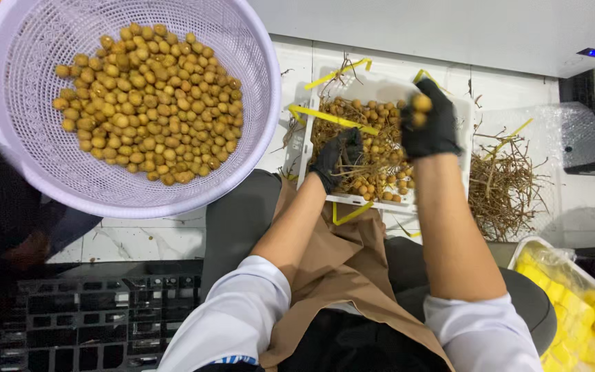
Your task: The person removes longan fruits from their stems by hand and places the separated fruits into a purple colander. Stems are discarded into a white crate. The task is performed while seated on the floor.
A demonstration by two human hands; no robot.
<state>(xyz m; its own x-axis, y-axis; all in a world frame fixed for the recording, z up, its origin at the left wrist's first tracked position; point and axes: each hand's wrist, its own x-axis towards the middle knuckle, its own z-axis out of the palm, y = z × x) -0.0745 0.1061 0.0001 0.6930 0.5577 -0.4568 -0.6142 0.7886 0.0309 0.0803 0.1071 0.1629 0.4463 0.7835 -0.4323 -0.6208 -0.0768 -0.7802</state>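
Observation:
A white crate [309, 138] on the floor in front of me holds bunches of small brown round fruit [373, 155] on twigs. My left hand [337, 158], in a black glove, grips a twiggy bunch inside the crate. My right hand [430, 120], also black-gloved, is raised over the crate's right side and closed on a few loose fruits [421, 105]. A large lilac plastic basket [256, 48] at the upper left is heaped with picked fruit [149, 103]. A tan apron covers my lap.
A pile of bare brown twigs [504, 186] lies right of the crate. Yellow straps [325, 116] drape across the crate. A wrapped tray of yellow pieces [573, 303] sits at the lower right. A black plastic crate [91, 317] stands at the lower left.

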